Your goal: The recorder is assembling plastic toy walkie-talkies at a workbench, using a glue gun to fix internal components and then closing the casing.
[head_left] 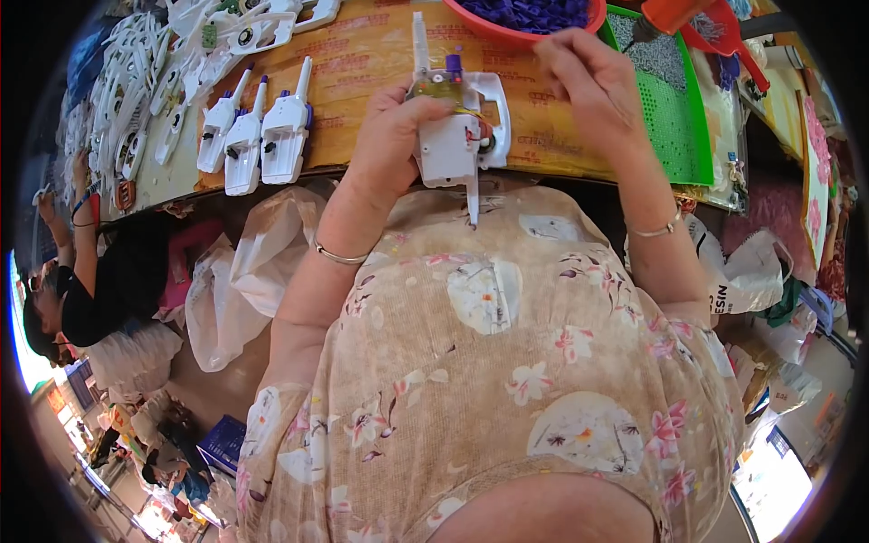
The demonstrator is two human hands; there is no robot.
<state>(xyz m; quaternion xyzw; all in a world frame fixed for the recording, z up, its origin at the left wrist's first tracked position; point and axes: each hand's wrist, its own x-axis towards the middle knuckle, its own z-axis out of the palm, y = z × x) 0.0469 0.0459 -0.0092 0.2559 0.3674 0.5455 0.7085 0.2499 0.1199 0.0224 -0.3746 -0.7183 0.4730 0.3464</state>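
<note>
While our flowered dress fills the lower half of the view and hides our lap, the bench (362, 54) runs across the top, its far edge cut off by the rim. On it, to our left, we see a heap of white shells (127, 100), tangled and hard to count, then three finished white toys (258, 127) lying side by side. A red bowl (507, 32) of purple parts sits at the top, partly out of frame, and a green tray (674, 118) lies to our right, its contents too fine to make out.

Our left hand (389, 136) is wrapped around a white toy (453, 145) held just above the near bench edge, the fingers gripping its body; a small board with a purple part shows at its top, and a thin antenna points down toward us. Our right hand (588, 77) is raised just beside the toy, fingertips pinched together; we cannot tell what, if anything, sits between them.

Another person (81, 271) sits at far left, half cut off.
</note>
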